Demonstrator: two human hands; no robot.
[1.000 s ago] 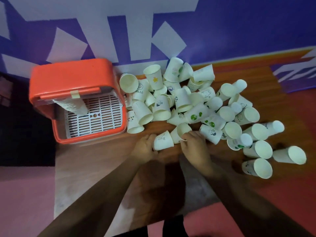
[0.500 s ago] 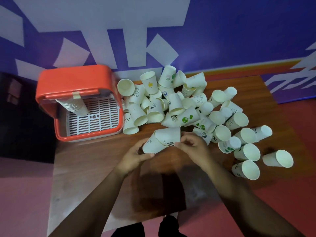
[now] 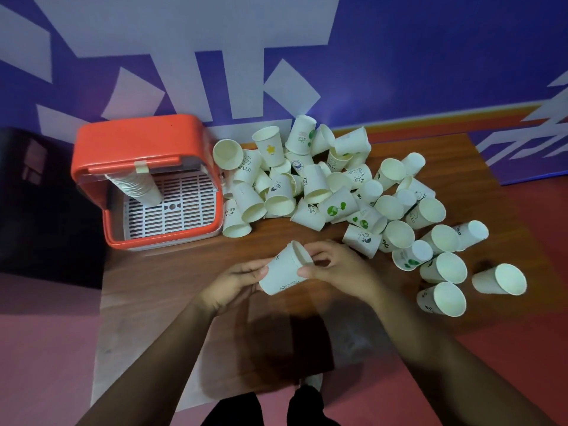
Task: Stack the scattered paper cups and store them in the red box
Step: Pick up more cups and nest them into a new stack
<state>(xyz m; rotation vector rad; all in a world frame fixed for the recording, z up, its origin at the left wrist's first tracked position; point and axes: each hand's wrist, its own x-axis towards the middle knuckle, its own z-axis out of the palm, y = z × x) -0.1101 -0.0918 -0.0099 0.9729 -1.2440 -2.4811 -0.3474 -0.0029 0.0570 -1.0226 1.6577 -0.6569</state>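
Both of my hands hold two nested paper cups point(image 3: 284, 270) above the wooden table point(image 3: 172, 284). My left hand point(image 3: 236, 279) grips their base end, and my right hand point(image 3: 335, 267) pinches the rim end. Beyond them, a heap of scattered white paper cups point(image 3: 325, 192) lies across the table, many printed with small pictures. At the far left stands the red box point(image 3: 138, 142), lid raised, with a white grid floor. Inside it, a tall stack of cups point(image 3: 138, 187) leans against the back wall.
Loose cups point(image 3: 442, 269) spread to the right, close to the table's right edge. A purple and white wall point(image 3: 399, 56) runs behind the table. A dark object point(image 3: 37, 204) sits left of the box. Pink and red floor surrounds the table.
My hands picked up two separate cups from the pile's near edge, brought them together and slid one into the other. The nested pair now sits lower and closer to me.
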